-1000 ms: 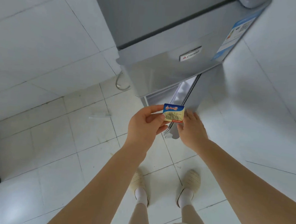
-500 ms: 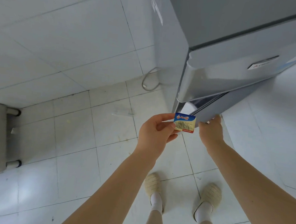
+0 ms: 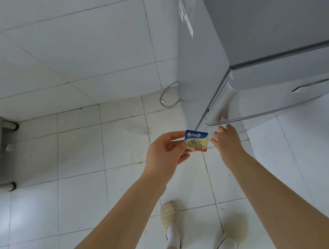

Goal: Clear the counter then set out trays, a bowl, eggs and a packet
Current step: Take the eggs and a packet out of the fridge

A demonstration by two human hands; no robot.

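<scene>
The left hand [image 3: 165,153] pinches a small blue-and-yellow packet [image 3: 196,140] between thumb and fingers, holding it up above the tiled floor [image 3: 80,157]. The right hand [image 3: 228,142] hovers just beside the packet, fingers relaxed and holding nothing, close under the lower door edge of the grey fridge [image 3: 268,82].

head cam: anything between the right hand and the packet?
Nothing. In the head view only a narrow gap with bare floor tile behind it separates the right hand from the packet, which the left hand pinches.
</scene>
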